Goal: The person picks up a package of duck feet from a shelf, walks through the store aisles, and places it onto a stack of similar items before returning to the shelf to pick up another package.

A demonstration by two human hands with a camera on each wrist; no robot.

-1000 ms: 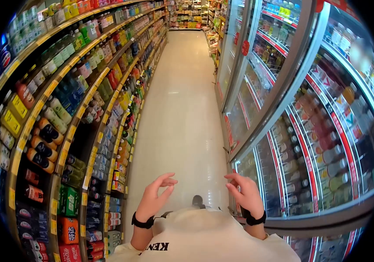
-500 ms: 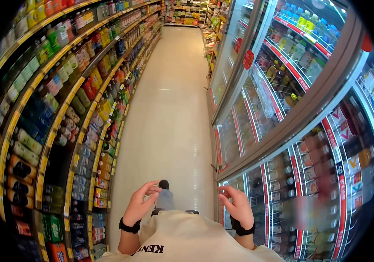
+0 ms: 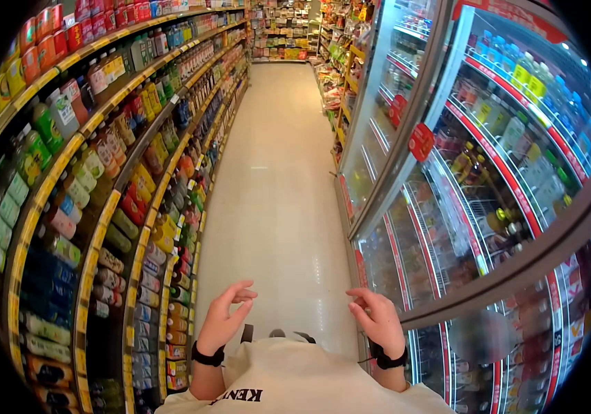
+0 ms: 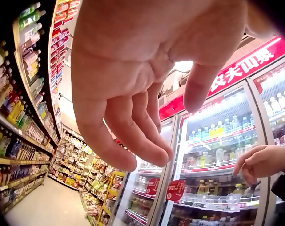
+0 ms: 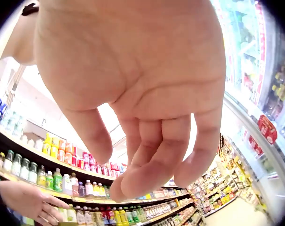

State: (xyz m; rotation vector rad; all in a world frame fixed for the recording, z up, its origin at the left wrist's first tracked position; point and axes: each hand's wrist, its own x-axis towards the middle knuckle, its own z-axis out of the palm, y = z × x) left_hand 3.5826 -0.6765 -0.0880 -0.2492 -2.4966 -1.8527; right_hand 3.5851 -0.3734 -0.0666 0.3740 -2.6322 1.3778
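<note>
The fingers of the left hand (image 3: 223,316) and right hand (image 3: 378,319) were open, loosely bent, and both hands hung in the air at waist height, apart from each other. Between them lay the pale floor (image 3: 274,186) of the aisle, which ran open to the packed shelves (image 3: 281,34) at the far end. Beyond the left hand, yellow-edged shelves (image 3: 14,290) bounded the aisle, full of bottled drinks (image 3: 45,127). The right hand was nearer the cooler (image 3: 502,288), whose door frame slanted upward to the right just beside it; its bottles (image 3: 530,76) stood in rows behind the glass, a red sign (image 3: 421,141) on the door

Compared with half a second before, the view had shifted: the red sign sat lower and farther right, more of the cooler's upper rows showed, and red drinks (image 3: 47,45) had come in at the top left, while both hands kept nearly the same pose
</note>
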